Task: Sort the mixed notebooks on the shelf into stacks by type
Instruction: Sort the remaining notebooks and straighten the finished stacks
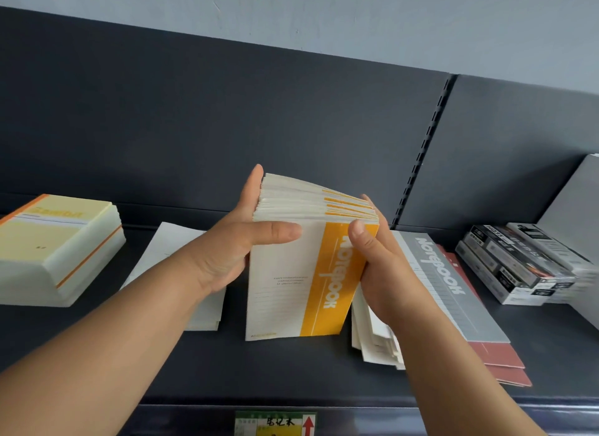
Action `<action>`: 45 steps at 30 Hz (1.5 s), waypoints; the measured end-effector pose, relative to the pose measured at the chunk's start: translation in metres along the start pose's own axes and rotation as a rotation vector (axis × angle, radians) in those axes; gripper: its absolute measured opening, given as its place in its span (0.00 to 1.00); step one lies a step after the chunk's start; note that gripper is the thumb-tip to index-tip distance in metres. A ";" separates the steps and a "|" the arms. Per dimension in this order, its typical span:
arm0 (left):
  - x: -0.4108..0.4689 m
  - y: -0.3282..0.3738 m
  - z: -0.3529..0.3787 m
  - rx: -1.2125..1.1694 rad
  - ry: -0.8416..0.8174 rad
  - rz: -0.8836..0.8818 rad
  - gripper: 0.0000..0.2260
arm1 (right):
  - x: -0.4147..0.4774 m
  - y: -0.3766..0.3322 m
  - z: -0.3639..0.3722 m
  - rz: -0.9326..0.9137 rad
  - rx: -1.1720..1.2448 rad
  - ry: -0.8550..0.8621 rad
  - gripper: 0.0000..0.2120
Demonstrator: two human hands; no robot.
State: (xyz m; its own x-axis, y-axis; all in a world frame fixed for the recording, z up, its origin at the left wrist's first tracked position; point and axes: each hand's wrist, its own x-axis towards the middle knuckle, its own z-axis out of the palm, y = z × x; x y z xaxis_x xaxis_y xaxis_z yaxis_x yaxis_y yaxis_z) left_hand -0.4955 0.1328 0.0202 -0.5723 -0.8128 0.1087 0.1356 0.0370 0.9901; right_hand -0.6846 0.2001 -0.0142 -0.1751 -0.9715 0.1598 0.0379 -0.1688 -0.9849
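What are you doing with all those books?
A person is sorting notebooks on a dark shelf. Both hands hold a bundle of yellow-striped notebooks upright on its bottom edge: the left hand grips one side, the right hand the other. A stack of pale yellow notebooks sits at the far left, and a grey-striped notebook lies on red ones to the right. The yellow bundle has not been laid down yet.
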 end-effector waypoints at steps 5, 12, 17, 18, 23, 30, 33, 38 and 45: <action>-0.004 -0.004 -0.011 0.010 -0.043 -0.028 0.65 | -0.002 0.002 -0.004 -0.016 -0.047 -0.075 0.61; 0.000 -0.011 -0.011 0.015 -0.072 -0.038 0.60 | 0.004 0.002 -0.004 -0.006 -0.015 -0.098 0.62; -0.006 -0.020 -0.021 0.110 -0.153 -0.066 0.50 | 0.001 0.006 -0.009 0.042 -0.105 -0.123 0.45; -0.009 -0.023 -0.021 0.149 -0.142 -0.077 0.46 | -0.001 0.008 -0.009 0.050 -0.139 -0.089 0.38; -0.010 -0.031 -0.014 0.282 0.147 -0.032 0.27 | -0.007 0.017 -0.007 0.048 -0.278 0.101 0.18; -0.007 -0.028 -0.016 0.315 0.131 -0.029 0.27 | -0.003 0.017 -0.006 0.046 -0.269 0.120 0.19; -0.012 -0.033 -0.016 0.332 0.059 -0.079 0.34 | -0.008 0.022 -0.006 0.068 -0.228 0.119 0.21; -0.018 -0.045 -0.006 0.295 0.002 -0.154 0.37 | -0.016 0.034 0.005 0.078 -0.228 0.069 0.24; -0.016 -0.044 -0.008 0.333 -0.021 -0.162 0.37 | -0.015 0.034 0.006 0.090 -0.227 0.038 0.28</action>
State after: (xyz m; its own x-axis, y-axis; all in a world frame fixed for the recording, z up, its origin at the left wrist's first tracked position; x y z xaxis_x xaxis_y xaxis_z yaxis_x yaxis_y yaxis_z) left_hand -0.4861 0.1394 -0.0258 -0.5817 -0.8117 -0.0530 -0.2266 0.0992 0.9689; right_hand -0.6750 0.2077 -0.0493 -0.2177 -0.9734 0.0719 -0.1658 -0.0357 -0.9855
